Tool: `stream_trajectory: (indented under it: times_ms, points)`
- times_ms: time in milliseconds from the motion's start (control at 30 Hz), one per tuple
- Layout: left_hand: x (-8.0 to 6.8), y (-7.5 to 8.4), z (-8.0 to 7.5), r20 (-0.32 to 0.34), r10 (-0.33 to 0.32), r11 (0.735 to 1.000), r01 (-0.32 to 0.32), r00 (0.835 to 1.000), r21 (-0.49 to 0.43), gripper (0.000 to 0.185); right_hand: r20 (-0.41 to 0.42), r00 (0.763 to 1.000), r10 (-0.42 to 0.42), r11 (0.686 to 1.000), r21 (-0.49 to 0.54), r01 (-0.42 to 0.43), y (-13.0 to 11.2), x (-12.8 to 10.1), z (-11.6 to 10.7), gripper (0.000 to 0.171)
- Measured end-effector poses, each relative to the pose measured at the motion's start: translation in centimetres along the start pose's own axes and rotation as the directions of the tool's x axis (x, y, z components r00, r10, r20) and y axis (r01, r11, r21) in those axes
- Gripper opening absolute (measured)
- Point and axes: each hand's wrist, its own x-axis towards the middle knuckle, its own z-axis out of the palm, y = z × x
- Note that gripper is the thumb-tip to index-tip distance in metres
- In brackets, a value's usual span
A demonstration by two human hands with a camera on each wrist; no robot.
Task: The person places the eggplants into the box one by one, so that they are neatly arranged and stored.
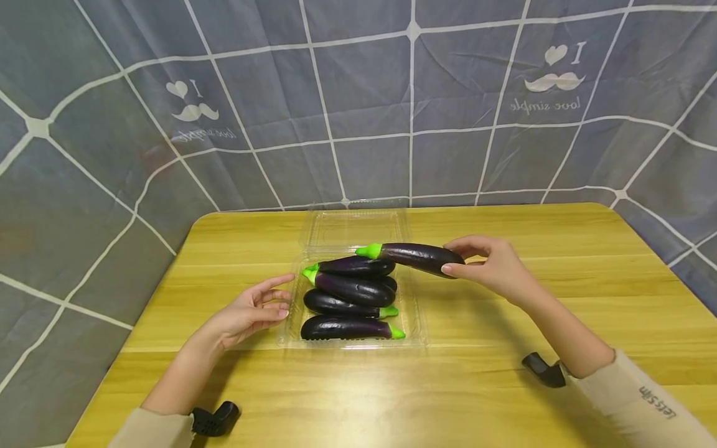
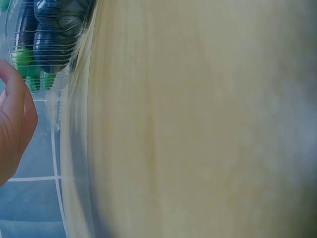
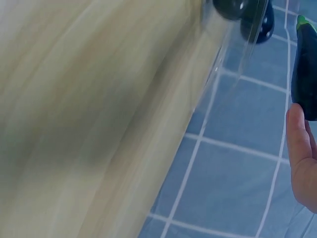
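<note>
Wooden yellow bench (image 1: 504, 386): bare wood along the front edge and out to the right edge, open passage there. Mid-bench is blocked by the clear plastic clamshell tray (image 1: 417, 323), piled with dark purple aubergines with green caps (image 1: 350, 289); its open lid lies flat toward the back edge. Left hand (image 1: 254, 311) sits just beside the tray's left wall, closing that side. Right hand (image 1: 495, 264) holds another purple aubergine (image 1: 420, 256) over the tray's back right corner. Grey checked cloth backdrop (image 1: 358, 112) hangs close behind the back edge.
</note>
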Motion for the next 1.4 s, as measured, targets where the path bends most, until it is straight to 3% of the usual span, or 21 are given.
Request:
stream_trajectory:
  times_ms: [300, 533, 1033, 1400]
  points:
    - [0.2, 0.3, 0.0, 0.006, 0.007, 1.000, -0.007, 1.000, 0.002, 0.073, 0.090, 0.994, -0.062, 0.987, 0.151, 0.048, -1.2, -0.5, 2.5, 0.038]
    - [0.1, 0.4, 0.0, 0.003, 0.006, 1.000, -0.006, 1.000, 0.013, 0.074, 0.149, 0.983, -0.109, 0.976, 0.203, 0.077, -1.8, -1.0, 5.2, 0.035]
    - [0.3, 0.4, -0.1, -0.022, -0.001, 1.000, 0.001, 1.000, 0.019, 0.073, 0.138, 0.975, -0.173, 0.979, 0.136, 0.155, -2.6, -1.5, 8.3, 0.035]
    - [0.0, 0.1, 0.0, -0.001, 0.005, 1.000, -0.005, 1.000, -0.004, 0.071, 0.120, 0.970, -0.210, 0.976, 0.089, 0.200, -2.7, -2.2, 9.7, 0.034]
